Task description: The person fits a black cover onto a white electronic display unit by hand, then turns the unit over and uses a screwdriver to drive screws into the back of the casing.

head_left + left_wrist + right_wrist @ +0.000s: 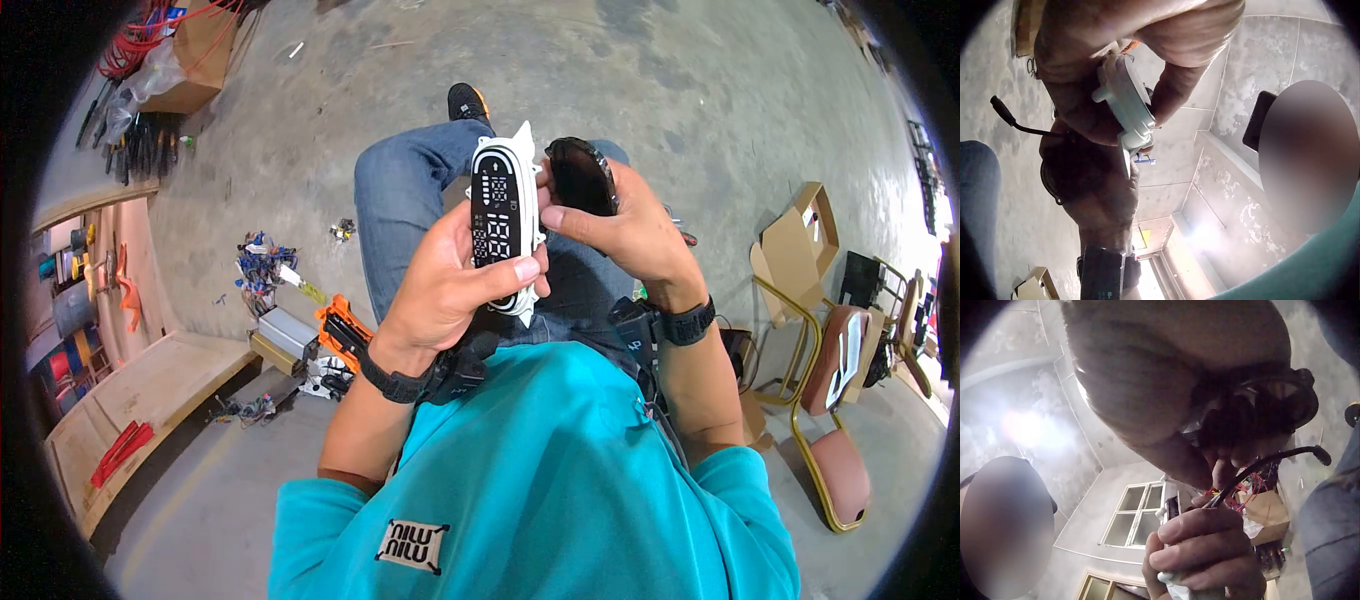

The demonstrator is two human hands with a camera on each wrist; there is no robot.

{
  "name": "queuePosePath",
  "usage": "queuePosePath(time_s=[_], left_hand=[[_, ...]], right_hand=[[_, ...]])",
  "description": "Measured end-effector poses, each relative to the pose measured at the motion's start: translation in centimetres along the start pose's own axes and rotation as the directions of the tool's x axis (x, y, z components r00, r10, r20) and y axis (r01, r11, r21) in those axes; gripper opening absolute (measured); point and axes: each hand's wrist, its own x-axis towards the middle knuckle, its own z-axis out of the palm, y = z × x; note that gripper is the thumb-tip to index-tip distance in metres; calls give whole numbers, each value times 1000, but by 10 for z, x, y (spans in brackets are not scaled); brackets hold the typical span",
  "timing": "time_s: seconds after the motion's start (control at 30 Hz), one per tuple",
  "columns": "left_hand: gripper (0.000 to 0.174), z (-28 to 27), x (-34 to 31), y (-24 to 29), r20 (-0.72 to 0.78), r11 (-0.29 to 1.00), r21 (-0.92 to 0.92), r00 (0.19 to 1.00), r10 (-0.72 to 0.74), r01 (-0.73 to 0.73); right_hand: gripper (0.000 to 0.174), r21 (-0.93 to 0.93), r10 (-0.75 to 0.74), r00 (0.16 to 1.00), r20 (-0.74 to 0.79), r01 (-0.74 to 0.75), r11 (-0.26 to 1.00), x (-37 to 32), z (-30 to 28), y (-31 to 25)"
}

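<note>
Holding, left hand [440, 290]: one oval digital display module [492, 195] in white housing [528, 195], face up. Thumb laid across its lower front, fingers curled round the back and far edge; grip narrow and filled. I judge it light and stiff, probably hard plastic, the glossy black face slippery. Pointed end tabs, one above the grip and one below it, look the likeliest to snap; I would take the long side walls between them.

Holding, right hand [635, 230]: one dark glossy cover [582, 178], just right of the left grip and near the module's upper half. Thumb at its lower end, other fingers partly hidden; grip narrow. I expect thin, rigid, easily scratched stock, best held by the rim.

Item, loose: one black cable [1254, 467] with plug end, running out past the left fingertips. Soft and bendable, I judge; not a handle. Where it joins, I cannot tell.
</note>
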Motion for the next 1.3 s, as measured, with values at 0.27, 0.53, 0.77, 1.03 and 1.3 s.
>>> queuePosePath(time_s=[0.27,0.53,0.77,1.03,1.3], left_hand=[[45,6,-2,2,13,999,44,1000,24,-25],[46,4,-1,0,12,994,112,1000,7,-9],[47,5,-2,2,22,997,72,1000,4,-6],[49,4,-1,1,8,998,57,1000,-2,1],[36,-2,0,-2,-46,998,56,999,9,-6]], right_hand=[[31,55,71,997,-3,-71,996,-2,2,-1],[29,64,14,997,-72,-9,998,-5,4,2],[28,82,30,996,-84,-23,996,-3,5,0],[24,20,-7,1000,-14,7,1000,-3,0,6],[23,-51,-54,991,-126,48,998,-25,1,-15]])
